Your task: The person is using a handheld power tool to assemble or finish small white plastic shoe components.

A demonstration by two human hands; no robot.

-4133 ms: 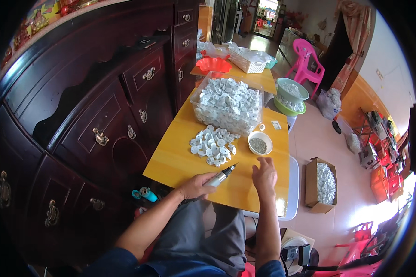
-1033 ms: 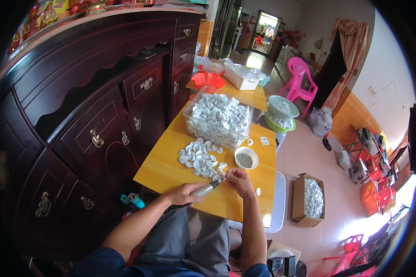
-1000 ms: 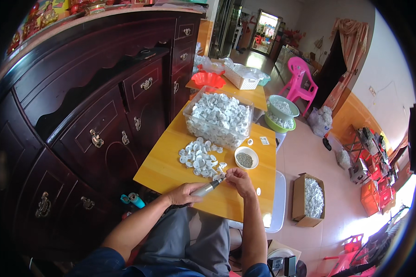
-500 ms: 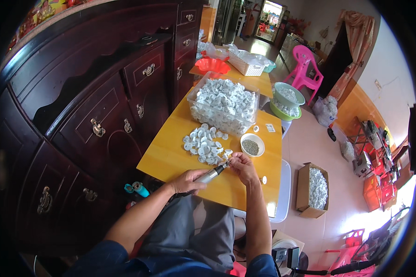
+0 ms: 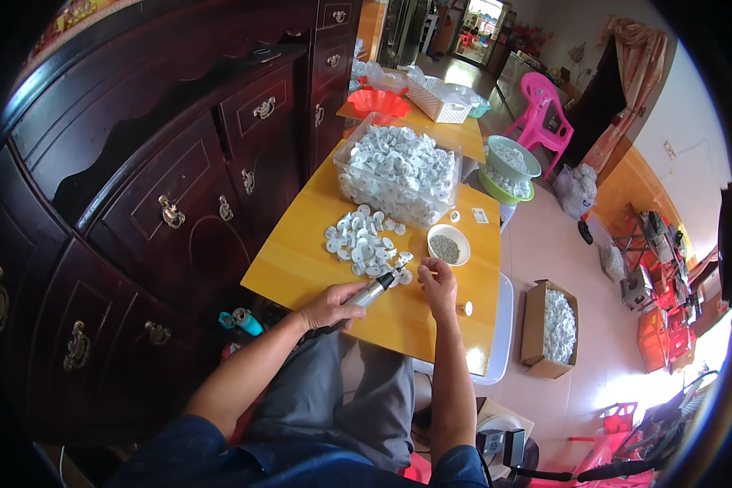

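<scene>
My left hand [image 5: 333,307] is wrapped round a silver and black electric screwdriver [image 5: 366,294], its tip angled up and to the right. A white plastic piece [image 5: 403,259] is right at the tip; whether it is attached or lies behind, I cannot tell. My right hand [image 5: 439,286] is just right of the tip, its fingers bent together; anything in them is too small to make out. Beyond that hand stands a white bowl [image 5: 464,254] holding tiny greyish metal parts. A loose pile of white round pieces [image 5: 362,244] lies left of the bowl.
A clear plastic bin [image 5: 398,203] heaped with white pieces stands on the yellow table [image 5: 289,281]. One round white piece [image 5: 467,308] lies near the right edge. Dark cabinets [image 5: 179,179] line the left. A cardboard box [image 5: 535,342] of white pieces sits on the floor.
My right hand has come away from the screwdriver's tip, slightly up and to the right, nearer the bowl. The left hand still holds the screwdriver, now a little higher.
</scene>
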